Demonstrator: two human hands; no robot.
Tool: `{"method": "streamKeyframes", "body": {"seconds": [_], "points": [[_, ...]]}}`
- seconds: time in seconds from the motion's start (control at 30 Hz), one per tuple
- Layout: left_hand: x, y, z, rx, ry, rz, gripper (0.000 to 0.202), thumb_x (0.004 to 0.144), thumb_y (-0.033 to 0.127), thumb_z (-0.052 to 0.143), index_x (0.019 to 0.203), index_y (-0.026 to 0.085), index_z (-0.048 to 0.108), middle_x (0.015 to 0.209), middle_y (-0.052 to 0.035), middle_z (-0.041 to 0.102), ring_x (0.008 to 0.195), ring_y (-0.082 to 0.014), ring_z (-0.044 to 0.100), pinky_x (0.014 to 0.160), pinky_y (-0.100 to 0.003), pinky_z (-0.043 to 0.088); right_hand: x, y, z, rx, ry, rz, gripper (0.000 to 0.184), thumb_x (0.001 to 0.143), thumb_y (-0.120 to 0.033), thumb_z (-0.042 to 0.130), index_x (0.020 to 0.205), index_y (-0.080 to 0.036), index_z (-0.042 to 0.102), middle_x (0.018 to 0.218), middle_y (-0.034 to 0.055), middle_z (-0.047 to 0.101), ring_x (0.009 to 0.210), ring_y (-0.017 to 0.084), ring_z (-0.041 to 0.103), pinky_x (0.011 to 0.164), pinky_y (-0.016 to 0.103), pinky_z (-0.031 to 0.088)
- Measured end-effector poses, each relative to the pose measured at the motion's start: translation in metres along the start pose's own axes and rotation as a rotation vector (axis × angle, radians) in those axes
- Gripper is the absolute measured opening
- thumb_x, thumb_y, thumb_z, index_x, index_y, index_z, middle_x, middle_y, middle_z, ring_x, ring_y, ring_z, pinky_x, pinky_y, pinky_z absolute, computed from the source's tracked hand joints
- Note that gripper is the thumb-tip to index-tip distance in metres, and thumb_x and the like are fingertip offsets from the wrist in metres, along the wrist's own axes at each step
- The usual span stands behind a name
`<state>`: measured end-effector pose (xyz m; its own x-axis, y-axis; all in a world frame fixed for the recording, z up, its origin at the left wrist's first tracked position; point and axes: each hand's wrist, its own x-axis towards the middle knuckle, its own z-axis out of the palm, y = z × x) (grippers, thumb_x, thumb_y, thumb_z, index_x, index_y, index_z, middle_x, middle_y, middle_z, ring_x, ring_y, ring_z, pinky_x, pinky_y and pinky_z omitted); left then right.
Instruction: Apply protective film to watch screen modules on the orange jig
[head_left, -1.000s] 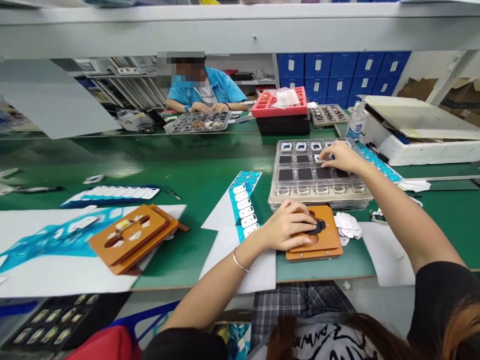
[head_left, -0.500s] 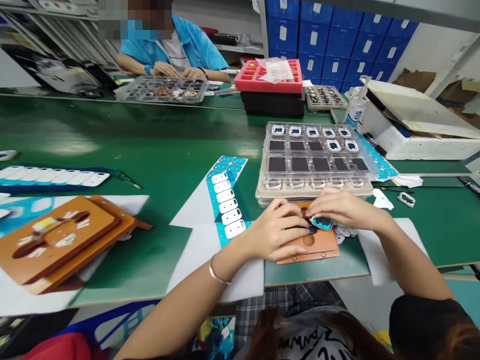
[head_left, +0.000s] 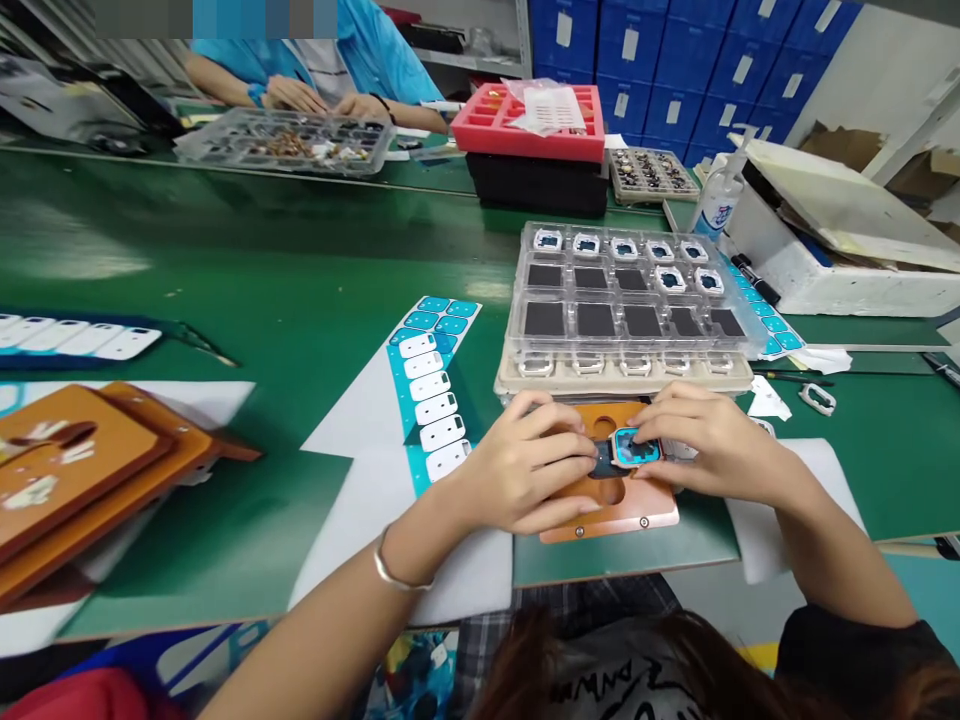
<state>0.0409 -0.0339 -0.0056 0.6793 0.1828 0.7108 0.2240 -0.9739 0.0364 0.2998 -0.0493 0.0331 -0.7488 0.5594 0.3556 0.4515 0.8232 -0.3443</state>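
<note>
Right hand [head_left: 712, 440] has left the clear plastic tray [head_left: 514, 330] and now pinches a small blue-edged frame [head_left: 637, 447] just above an orange jig [head_left: 611, 522]. Left hand [head_left: 525, 465] lies over a dark strip [head_left: 602, 462] on the jig, its grip unclear. Behind, the tray holds five white frames [head_left: 547, 240] in its top row, two more in the next, and dark squares [head_left: 544, 320] elsewhere.

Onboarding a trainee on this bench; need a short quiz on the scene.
1. True or false: the silver bangle is on the right wrist.
2. What colour is the foam tray sitting on the rectangular black case?
3. Which lies under the left hand and right hand: the orange-brown slotted plate or the clear compartmented plastic tray?

Key: 1 false; 2 red; 3 orange-brown slotted plate.
</note>
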Motion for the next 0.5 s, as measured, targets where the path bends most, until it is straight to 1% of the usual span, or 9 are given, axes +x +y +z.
{"method": "streamKeyframes", "body": {"seconds": [0.1,0.2,0.27,0.37,0.43,0.5], "points": [[-0.001,-0.002,-0.001,0.063,0.1,-0.037,0.024,0.096,0.04,0.056,0.092,0.018,0.064,0.084,-0.002,0.077,0.085,-0.0231,0.06,0.076,-0.04,0.04,0.005,-0.002,0.009,0.097,0.069,0.017,0.019,0.091,-0.031,0.071,0.103,-0.017,0.068,0.1,0.0081,0.076,0.09,0.02,0.065,0.079,0.036,0.055],[-0.001,-0.003,-0.001,0.097,0.191,-0.101,0.025,0.092,0.045,0.061,0.091,0.02,0.065,0.078,-0.0009,0.077,0.082,-0.0227,0.06,0.074,-0.039,0.041,0.01,-0.007,0.016,0.149,0.091,0.071,0.025,0.087,-0.036,0.075,0.104,-0.019,0.068,0.099,0.007,0.076,0.09,0.02,0.064,0.079,0.036,0.055],[-0.002,-0.003,-0.001,0.101,0.218,-0.119,0.026,0.09,0.046,0.062,0.091,0.02,0.066,0.077,-0.0006,0.077,0.081,-0.0226,0.061,0.073,-0.039,0.041,0.011,-0.009,0.019,0.148,0.089,0.099,0.027,0.086,-0.037,0.075,0.106,-0.019,0.069,0.098,0.0072,0.077,0.09,0.021,0.063,0.078,0.035,0.055],[-0.002,-0.003,0.0,0.099,0.221,-0.121,0.026,0.09,0.046,0.062,0.09,0.021,0.066,0.076,-0.0004,0.077,0.08,-0.0227,0.062,0.072,-0.04,0.041,0.011,-0.01,0.022,0.139,0.097,0.119,0.026,0.086,-0.036,0.076,0.104,-0.018,0.069,0.097,0.0068,0.077,0.089,0.021,0.061,0.075,0.034,0.054],[-0.001,-0.002,-0.001,0.105,0.213,-0.125,0.018,0.089,0.039,0.063,0.088,0.021,0.066,0.076,0.0007,0.077,0.079,-0.0222,0.062,0.072,-0.04,0.041,0.012,-0.01,0.023,0.126,0.121,0.119,0.024,0.084,-0.035,0.077,0.099,-0.018,0.069,0.094,0.0059,0.077,0.087,0.02,0.06,0.075,0.034,0.054],[-0.001,-0.002,-0.001,0.116,0.212,-0.136,0.006,0.087,0.027,0.064,0.086,0.022,0.065,0.076,0.0021,0.077,0.079,-0.0215,0.062,0.072,-0.039,0.042,0.012,-0.01,0.024,0.111,0.13,0.124,0.022,0.082,-0.033,0.079,0.096,-0.019,0.069,0.091,0.0052,0.077,0.086,0.02,0.059,0.075,0.033,0.053]]}}
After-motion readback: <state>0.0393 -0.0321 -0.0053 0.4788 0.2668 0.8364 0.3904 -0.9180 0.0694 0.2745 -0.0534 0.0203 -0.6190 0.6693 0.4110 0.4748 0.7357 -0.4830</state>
